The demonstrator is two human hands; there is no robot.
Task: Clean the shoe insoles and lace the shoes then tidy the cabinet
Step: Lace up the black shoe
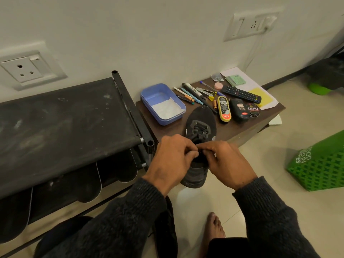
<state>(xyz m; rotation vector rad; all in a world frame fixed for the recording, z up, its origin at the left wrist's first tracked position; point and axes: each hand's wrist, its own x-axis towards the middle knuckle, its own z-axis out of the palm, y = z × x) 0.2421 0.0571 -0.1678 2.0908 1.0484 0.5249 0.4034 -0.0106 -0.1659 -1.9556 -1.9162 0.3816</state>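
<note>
A black shoe (202,121) lies with its toe on the low brown cabinet (240,130) and its heel toward me over the floor. My left hand (172,155) and my right hand (226,161) meet over the shoe's opening, and the fingertips of both pinch the black lace there. Black laces cross the eyelets farther up the tongue. Several dark insoles (87,181) hang in a row under the top of the black shoe rack (61,125) at the left. A second black shoe (165,229) lies on the floor between my arms, mostly hidden.
On the cabinet are a blue tub with white powder (163,103), several pens (191,94), shoe polish containers (238,109), a remote (242,94) and papers (260,95). A green crate (320,164) stands on the floor at right. My bare foot (214,228) is on the tiles.
</note>
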